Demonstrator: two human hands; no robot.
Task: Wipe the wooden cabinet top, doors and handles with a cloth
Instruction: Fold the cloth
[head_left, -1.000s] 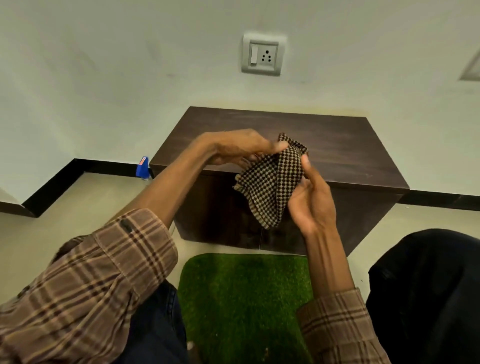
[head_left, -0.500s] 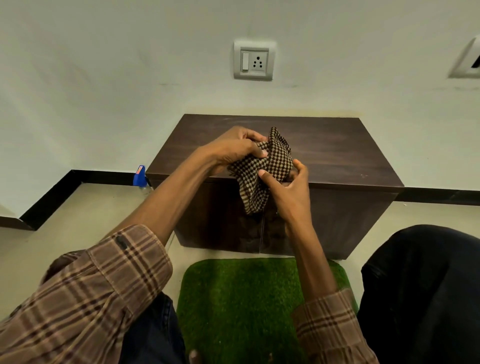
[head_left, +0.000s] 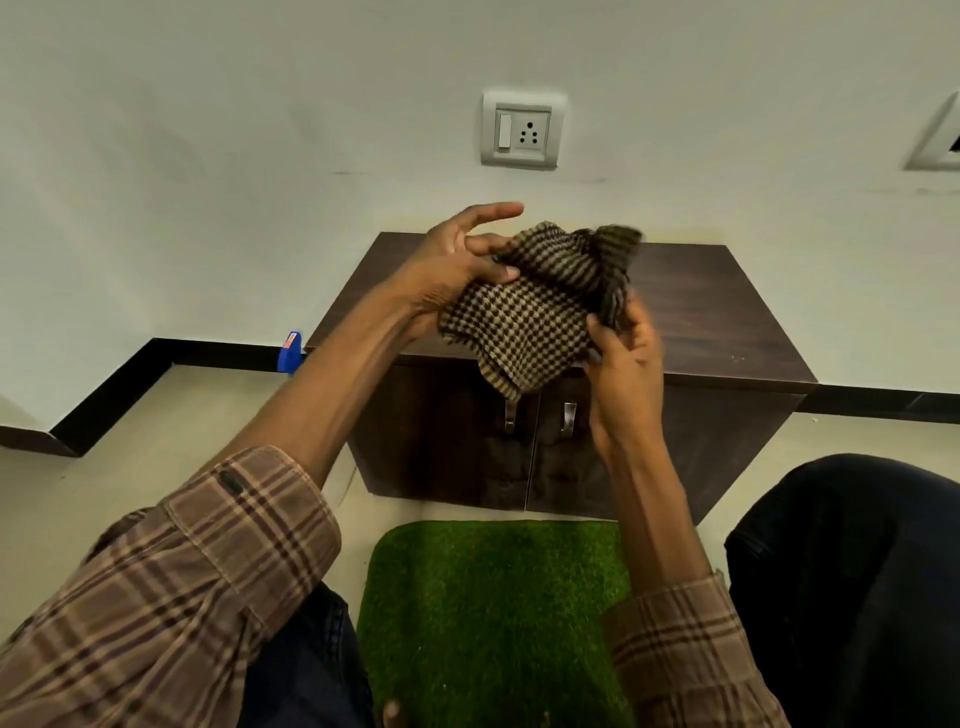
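Above dark cabinet (head_left: 717, 317), checked cloth (head_left: 530, 312) between both hands.

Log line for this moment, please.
stage: folding cloth | left hand: gripping | right hand: gripping | cabinet: unwiped

home room, low cabinet (head_left: 717, 312), grass mat (head_left: 493, 597), wall socket (head_left: 522, 130)
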